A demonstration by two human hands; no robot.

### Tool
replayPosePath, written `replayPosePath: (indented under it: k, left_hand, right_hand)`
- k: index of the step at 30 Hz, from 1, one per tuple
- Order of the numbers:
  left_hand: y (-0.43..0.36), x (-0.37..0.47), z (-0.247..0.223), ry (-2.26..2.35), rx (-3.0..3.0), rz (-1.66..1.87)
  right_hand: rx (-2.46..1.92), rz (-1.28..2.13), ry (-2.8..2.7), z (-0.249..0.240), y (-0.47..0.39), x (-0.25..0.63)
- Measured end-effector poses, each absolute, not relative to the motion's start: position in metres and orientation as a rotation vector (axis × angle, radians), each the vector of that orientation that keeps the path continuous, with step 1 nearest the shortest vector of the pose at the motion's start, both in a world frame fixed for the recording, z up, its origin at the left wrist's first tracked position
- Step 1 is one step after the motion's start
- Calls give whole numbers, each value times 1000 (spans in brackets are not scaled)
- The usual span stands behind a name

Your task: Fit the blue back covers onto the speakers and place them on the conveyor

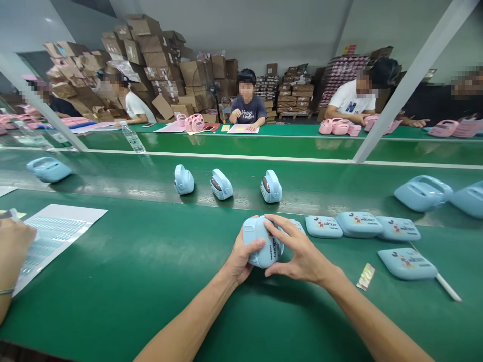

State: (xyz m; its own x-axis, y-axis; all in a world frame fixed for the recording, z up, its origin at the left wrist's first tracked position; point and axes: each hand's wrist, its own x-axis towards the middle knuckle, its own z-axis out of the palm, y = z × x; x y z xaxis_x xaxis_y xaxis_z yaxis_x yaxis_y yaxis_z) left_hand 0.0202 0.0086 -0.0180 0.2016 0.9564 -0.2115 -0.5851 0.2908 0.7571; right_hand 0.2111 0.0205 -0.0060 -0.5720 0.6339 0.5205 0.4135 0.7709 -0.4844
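Observation:
A light blue rounded case (260,244) with a mouse picture and the word MICKEY on one side is held tilted above the green table. My left hand (241,256) grips it from the left, thumb across its front. On the right, my right hand (296,249) holds its edge between the fingers above and the thumb below. Partly hidden behind my right hand lies another blue case (298,224). Further right, three printed blue cases (323,227) lie in a row, and one more printed case (407,263) rests nearer, touching a white stick (448,287).
Blue handled pieces (270,186) stand on the strip beyond. A small yellowish packet (366,277) lies at right. At left, another person's hand (17,236) is over a sticker sheet (81,213). Other people sit across the table with pink pieces (194,123); a bottle (133,138) leans there.

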Motion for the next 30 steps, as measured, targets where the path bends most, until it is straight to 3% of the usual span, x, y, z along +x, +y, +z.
replayPosePath:
  k: [17, 30]
  left_hand:
    - [8, 21, -5, 850, 684, 1162]
    - [9, 25, -5, 865, 612, 1183]
  right_hand:
    - [-855, 276, -2254, 1, 17, 217]
    - [-890, 440, -2151, -12, 15, 207]
